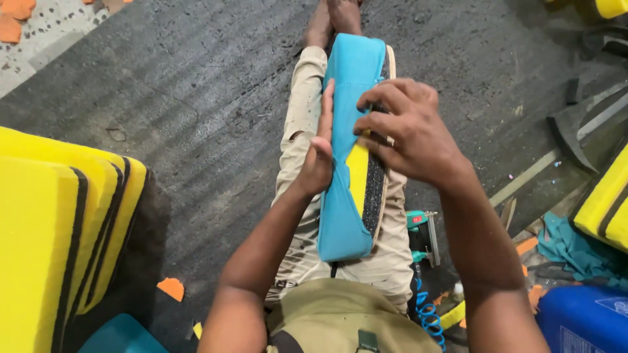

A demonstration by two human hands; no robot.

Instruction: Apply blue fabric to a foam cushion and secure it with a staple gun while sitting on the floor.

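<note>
Currently: Fitting the Blue Cover over the Foam Pad

Position. The foam pad (358,173) lies lengthwise along the person's outstretched legs (297,131), propped on its long edge. A blue fabric cover (343,98) encloses its far end and left face; yellow foam and a dark speckled edge layer remain exposed at the middle.

Grip state. The left hand (320,153) lies flat against the cover's left face, fingers extended, pressing rather than clasping. The right hand (409,131) is curled over the top edge, fingertips pinching the fabric margin.

Procedure, as judged. Keep the left palm bracing the pad so that it cannot roll. Draw the fabric evenly across the exposed foam, working along the edge and avoiding wrinkles.

Count.
- Pad in hand: one.
- Yellow foam stack (59,235), left: one, of about three pads.
- Yellow pads, right (605,199): one cluster; number unclear.
- Pneumatic stapler (422,232) with coiled blue hose (428,317): one.
- Blue container (582,320): one.
- Orange scraps (171,287) on the floor (196,78): several.
</note>
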